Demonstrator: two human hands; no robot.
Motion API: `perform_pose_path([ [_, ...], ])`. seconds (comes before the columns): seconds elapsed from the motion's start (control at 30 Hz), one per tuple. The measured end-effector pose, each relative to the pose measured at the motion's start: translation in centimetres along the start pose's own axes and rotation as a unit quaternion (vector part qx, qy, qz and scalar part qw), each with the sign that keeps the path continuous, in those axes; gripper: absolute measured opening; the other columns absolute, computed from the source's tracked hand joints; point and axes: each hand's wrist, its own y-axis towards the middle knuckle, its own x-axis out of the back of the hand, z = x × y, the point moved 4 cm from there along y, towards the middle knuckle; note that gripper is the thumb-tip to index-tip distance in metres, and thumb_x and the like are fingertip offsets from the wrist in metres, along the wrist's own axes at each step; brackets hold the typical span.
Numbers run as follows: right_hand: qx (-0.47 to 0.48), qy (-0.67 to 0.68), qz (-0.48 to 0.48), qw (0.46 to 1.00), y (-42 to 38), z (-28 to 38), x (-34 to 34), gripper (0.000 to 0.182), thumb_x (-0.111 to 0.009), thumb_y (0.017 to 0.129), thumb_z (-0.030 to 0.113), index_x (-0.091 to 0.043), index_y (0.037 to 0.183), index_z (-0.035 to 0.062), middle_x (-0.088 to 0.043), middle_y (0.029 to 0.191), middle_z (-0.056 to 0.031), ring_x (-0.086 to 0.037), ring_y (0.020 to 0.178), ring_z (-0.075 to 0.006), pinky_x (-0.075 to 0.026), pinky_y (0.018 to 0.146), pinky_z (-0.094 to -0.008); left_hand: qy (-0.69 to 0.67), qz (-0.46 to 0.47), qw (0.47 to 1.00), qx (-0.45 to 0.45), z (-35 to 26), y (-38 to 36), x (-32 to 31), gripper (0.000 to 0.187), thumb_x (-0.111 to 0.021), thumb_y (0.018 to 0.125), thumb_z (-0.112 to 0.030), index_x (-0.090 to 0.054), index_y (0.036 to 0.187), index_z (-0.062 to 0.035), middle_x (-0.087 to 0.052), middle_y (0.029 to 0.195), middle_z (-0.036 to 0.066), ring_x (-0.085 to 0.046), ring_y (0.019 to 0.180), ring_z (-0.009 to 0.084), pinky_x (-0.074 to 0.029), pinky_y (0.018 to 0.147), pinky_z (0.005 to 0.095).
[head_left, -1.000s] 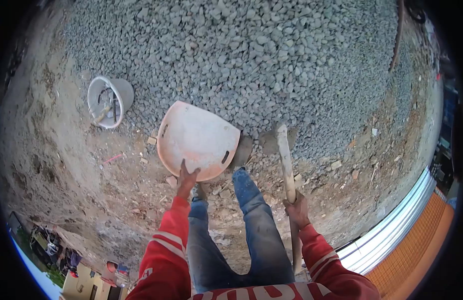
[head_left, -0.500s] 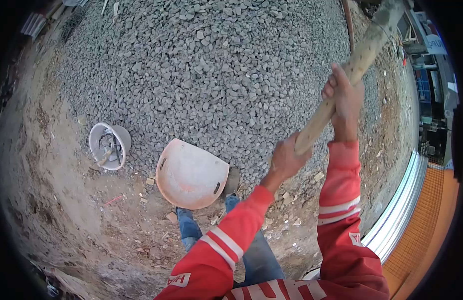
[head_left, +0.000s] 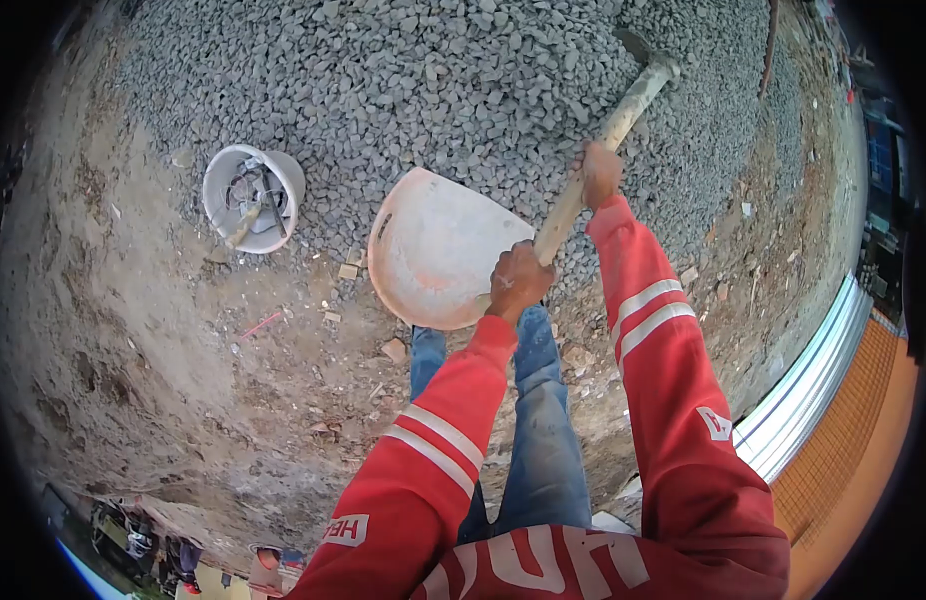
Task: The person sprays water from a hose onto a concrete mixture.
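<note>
Both my hands grip the wooden handle of a hoe (head_left: 620,117), which slants from lower left to upper right. My left hand (head_left: 520,281) is wrapped round the handle's near end, over the right edge of a dusty, pale pinkish scoop-shaped container (head_left: 448,235). Farther up the handle, my right hand (head_left: 600,177) is closed round it. The hoe's dark metal blade is at the far end, against the grey gravel (head_left: 463,90), and partly hidden by stones. In front of my legs, the container lies with its straight side facing the gravel.
A whitish bucket (head_left: 291,185) with tools in it stands to the left at the gravel's edge. Small wood bits and rubble lie on the bare dirt. Corrugated metal sheets (head_left: 808,385) and orange mesh (head_left: 843,430) are at right. Parts of people show at lower left.
The hoe has swung down from its raised position, and its blade now meets the gravel. Both hands have come lower with it, still gripping the handle. My view has shifted too.
</note>
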Motion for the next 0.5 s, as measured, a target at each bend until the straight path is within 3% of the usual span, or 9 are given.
perform_pose_path([
  [0.23,-0.064,0.158,0.073,0.983,-7.9,-10.8,-1.1,0.007,-0.050,0.080,0.005,-0.049,0.079,-0.0011,-0.046,0.056,-0.0044,-0.045,0.041,-0.0149,-0.039,0.037,-0.0290,0.083,0.005,0.997,0.004,9.2,-6.4,1.9,0.035,-0.062,0.071,-0.024,-0.058,0.098,-0.0027,-0.062,0.088,0.022,-0.059,0.083,0.0390,-0.048,0.075,0.0442],
  [0.4,-0.210,0.200,0.114,0.950,-16.0,-22.3,-0.4,0.005,-0.054,0.079,0.005,-0.049,0.079,0.0025,-0.046,0.058,-0.0033,-0.046,0.044,-0.0147,-0.041,0.041,-0.0288,0.156,-0.015,0.985,0.076,17.1,-14.4,1.9,0.030,-0.062,0.069,-0.019,-0.057,0.094,-0.0027,-0.062,0.084,0.022,-0.059,0.077,0.0394,-0.048,0.073,0.0465],
  [0.5,-0.292,0.223,0.105,0.924,-21.0,-26.9,0.0,0.008,-0.057,0.079,0.007,-0.049,0.080,0.0042,-0.046,0.058,-0.0021,-0.047,0.046,-0.0145,-0.042,0.045,-0.0290,0.170,-0.026,0.984,0.054,21.0,-18.8,2.1,0.028,-0.063,0.067,-0.018,-0.058,0.089,-0.0014,-0.062,0.078,0.023,-0.061,0.072,0.0391,-0.050,0.066,0.0453],
])
